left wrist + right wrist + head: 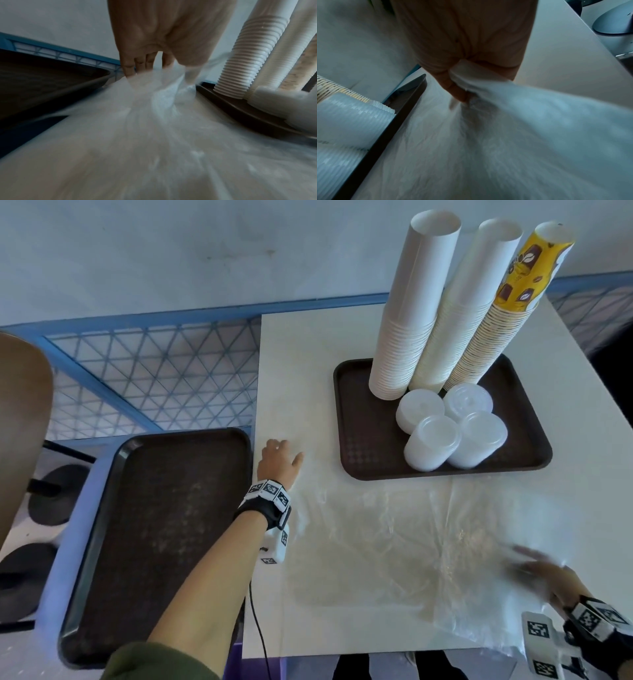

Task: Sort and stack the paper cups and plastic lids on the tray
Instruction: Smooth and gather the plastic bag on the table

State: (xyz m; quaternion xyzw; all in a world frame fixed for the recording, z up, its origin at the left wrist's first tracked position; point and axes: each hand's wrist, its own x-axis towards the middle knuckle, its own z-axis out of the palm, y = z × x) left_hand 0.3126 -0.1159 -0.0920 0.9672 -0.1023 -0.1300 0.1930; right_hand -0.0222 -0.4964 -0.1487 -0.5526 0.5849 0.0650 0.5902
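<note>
Both hands, left hand [279, 462] and blurred right hand [537, 573], seemingly pinch plastic sheet [394, 542] near tray [352, 440].

Brown tray [359, 446], yellow bean-patterned cups [524, 275]

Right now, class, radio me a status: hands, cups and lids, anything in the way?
Left hand and right hand both grip the clear plastic sheet. Three cup stacks and four lid stacks upright on tray. Nothing blocking.
</note>
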